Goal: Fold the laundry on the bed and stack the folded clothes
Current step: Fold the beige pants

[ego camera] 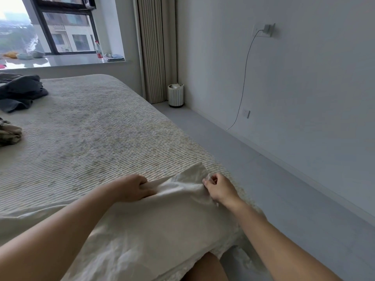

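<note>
A white garment [162, 230] is lying spread over the near corner of the bed [97, 138], and its lower edge is hanging over the side toward the person; both bare forearms are reaching across it from the bottom of the view. The left hand [132, 188] is resting on the cloth with its fingers curled around a fold of the white fabric, so it is gripping the garment at its far edge; the right hand [218, 188] is pinching the same far edge a little more to the right, near the side of the bed, with the thumb and the fingertips closed on a small piece of cloth. Between the two hands the fabric is being held in a raised, wrinkled ridge.

Beyond the hands the ribbed bedcover is lying flat; at the left edge of the view a small crumpled patterned cloth [9, 134] is sitting on the bed, and farther back a dark grey pile of clothes [20, 92] is lying unfolded, well apart from the white garment.

To the right of the bed the grey floor is running along a white wall; a thin cable [244, 78] is hanging from a charger [267, 30] in a wall socket down to the floor. In the far corner a small striped bin [175, 95] is standing beside a pleated curtain [156, 47]; on the window sill a plastic bottle [98, 50] is standing upright near some folded cloths [114, 57].
</note>
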